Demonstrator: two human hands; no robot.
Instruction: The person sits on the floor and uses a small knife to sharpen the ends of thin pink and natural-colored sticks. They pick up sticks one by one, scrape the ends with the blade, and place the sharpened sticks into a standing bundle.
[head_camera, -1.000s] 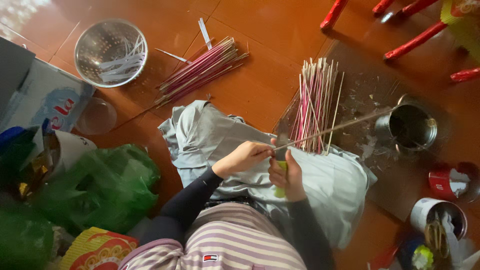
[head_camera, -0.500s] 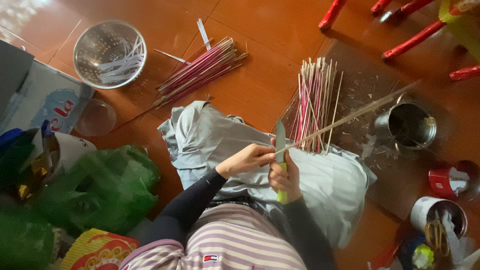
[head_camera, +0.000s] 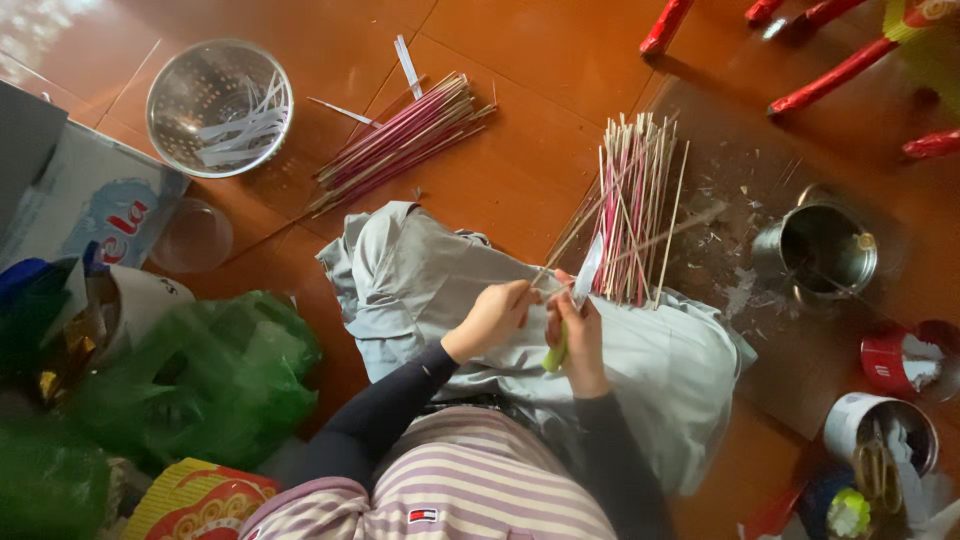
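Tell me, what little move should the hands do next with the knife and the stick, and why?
Probably push the knife a little further along the stick, away from the body. The right hand holds the blade against the stick just past where the left hand pinches it, and most of the stick lies beyond the blade. Shavings litter the floor there.

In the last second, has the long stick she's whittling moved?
Yes. The long stick swung away from the steel pot; its far tip now stops short of the rim, blurred.
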